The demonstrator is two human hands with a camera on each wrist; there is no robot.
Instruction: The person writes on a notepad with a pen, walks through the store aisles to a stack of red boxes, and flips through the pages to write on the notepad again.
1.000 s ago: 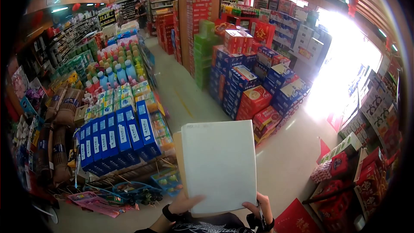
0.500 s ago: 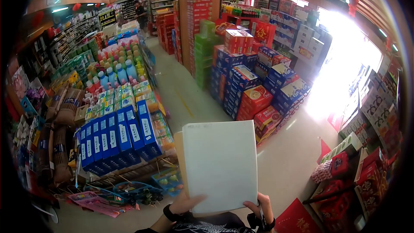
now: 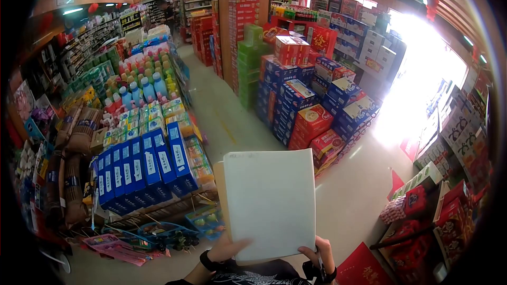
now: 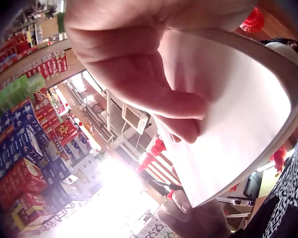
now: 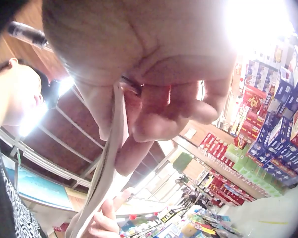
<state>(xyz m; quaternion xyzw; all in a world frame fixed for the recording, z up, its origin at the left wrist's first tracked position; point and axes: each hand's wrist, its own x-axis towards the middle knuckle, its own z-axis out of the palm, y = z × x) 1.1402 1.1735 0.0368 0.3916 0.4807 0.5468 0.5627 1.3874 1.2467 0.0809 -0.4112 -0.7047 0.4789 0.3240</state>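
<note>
A notebook (image 3: 270, 206) with a blank white page facing up is held in front of the body. Along its left side shows a tan edge (image 3: 221, 192). My left hand (image 3: 227, 248) grips the lower left corner, its thumb over the page; in the left wrist view, curled fingers (image 4: 181, 111) lie against the notebook's underside. At the lower right corner my right hand (image 3: 323, 253) pinches the notebook, thumb on top. A dark pen (image 3: 319, 264) is tucked in that hand, partly hidden by its fingers in the right wrist view.
Blue boxes (image 3: 145, 166) and bottles (image 3: 148, 89) fill a display on the left. Stacked cartons (image 3: 311, 121) stand ahead, beside a pillar (image 3: 224, 26). An aisle (image 3: 214, 111) runs between them. Red packages (image 3: 406, 237) sit at lower right; bright light enters at right.
The notebook has shifted slightly to the right, with both hands keeping their hold. A person far down the aisle has moved a little.
</note>
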